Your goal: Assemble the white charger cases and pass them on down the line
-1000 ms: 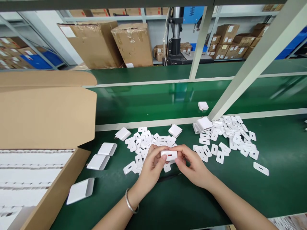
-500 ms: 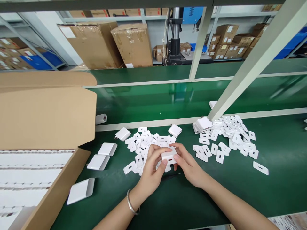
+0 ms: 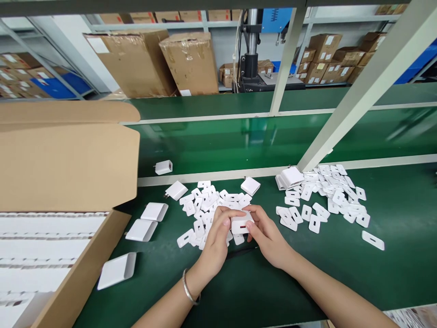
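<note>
Both my hands hold one small white charger with a red port over the green table. My left hand, a metal bangle on its wrist, grips its left side. My right hand pinches its right side. Just beyond the hands lies a heap of small white slotted cover plates. A second, bigger heap of cover plates spreads to the right. Another white charger rides on the green conveyor belt behind. Several white charger shells lie to the left.
An open cardboard box with rows of white parts fills the left side. A slanted white frame post meets the table at the right heap. Brown cartons and a press machine stand beyond the belt.
My hands turned the charger and lowered it slightly. One charger on the belt moved off to the right behind the post; another came in from the left and travelled right.
</note>
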The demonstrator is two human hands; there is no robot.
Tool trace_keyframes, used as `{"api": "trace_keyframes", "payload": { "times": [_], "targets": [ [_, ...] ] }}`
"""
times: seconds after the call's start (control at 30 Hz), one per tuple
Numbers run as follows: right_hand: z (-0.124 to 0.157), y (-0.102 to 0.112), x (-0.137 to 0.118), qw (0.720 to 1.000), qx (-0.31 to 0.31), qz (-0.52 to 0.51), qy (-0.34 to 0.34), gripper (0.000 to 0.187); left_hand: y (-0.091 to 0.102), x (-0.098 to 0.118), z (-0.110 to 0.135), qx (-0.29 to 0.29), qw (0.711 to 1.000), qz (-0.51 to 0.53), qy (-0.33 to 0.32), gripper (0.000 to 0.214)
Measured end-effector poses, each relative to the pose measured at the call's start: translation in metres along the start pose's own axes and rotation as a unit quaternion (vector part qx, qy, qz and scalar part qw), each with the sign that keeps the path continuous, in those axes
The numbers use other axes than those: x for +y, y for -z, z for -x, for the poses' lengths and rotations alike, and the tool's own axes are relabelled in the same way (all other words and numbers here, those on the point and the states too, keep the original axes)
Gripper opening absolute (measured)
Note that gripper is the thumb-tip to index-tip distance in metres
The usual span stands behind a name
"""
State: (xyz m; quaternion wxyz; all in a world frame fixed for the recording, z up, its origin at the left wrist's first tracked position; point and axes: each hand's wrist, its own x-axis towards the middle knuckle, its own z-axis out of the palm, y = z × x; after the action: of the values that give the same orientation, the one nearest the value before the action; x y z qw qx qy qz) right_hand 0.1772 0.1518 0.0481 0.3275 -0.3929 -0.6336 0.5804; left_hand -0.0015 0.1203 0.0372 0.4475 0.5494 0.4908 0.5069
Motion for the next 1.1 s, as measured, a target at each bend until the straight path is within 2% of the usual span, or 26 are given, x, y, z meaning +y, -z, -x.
{"api": "trace_keyframes", "payload": {
  "times": [0.13, 0.23, 0.37, 0.5, 0.63, 0.93, 1.1],
  "targets": [
    [-0.001, 0.002, 0.002, 0.999, 0.023, -0.018, 0.022, 0.042, 0.001, 0.000, -0.004, -0.047, 0.997, -0.042, -0.050, 0.040],
    [-0.001, 0.002, 0.003, 0.998, 0.038, 0.001, 0.040, 0.043, 0.003, -0.001, -0.006, -0.057, 0.995, -0.044, -0.069, 0.039],
    [0.000, 0.003, 0.003, 0.997, 0.038, 0.015, 0.059, 0.043, 0.003, -0.001, -0.004, -0.044, 0.995, -0.039, -0.086, 0.030],
    [0.000, 0.003, 0.002, 0.996, 0.042, 0.015, 0.082, 0.044, 0.001, -0.002, 0.000, -0.033, 0.992, -0.038, -0.112, 0.030],
    [0.001, 0.002, 0.004, 0.996, 0.046, 0.009, 0.078, 0.045, 0.000, -0.004, 0.003, -0.028, 0.988, -0.064, -0.135, 0.031],
    [-0.001, -0.001, 0.008, 0.996, 0.039, 0.021, 0.080, 0.041, -0.006, -0.006, 0.001, -0.010, 0.990, -0.065, -0.123, 0.026],
    [-0.003, -0.001, 0.005, 0.997, 0.029, 0.007, 0.070, 0.038, -0.005, -0.010, -0.001, -0.004, 0.989, -0.048, -0.139, 0.024]
  ]
}}
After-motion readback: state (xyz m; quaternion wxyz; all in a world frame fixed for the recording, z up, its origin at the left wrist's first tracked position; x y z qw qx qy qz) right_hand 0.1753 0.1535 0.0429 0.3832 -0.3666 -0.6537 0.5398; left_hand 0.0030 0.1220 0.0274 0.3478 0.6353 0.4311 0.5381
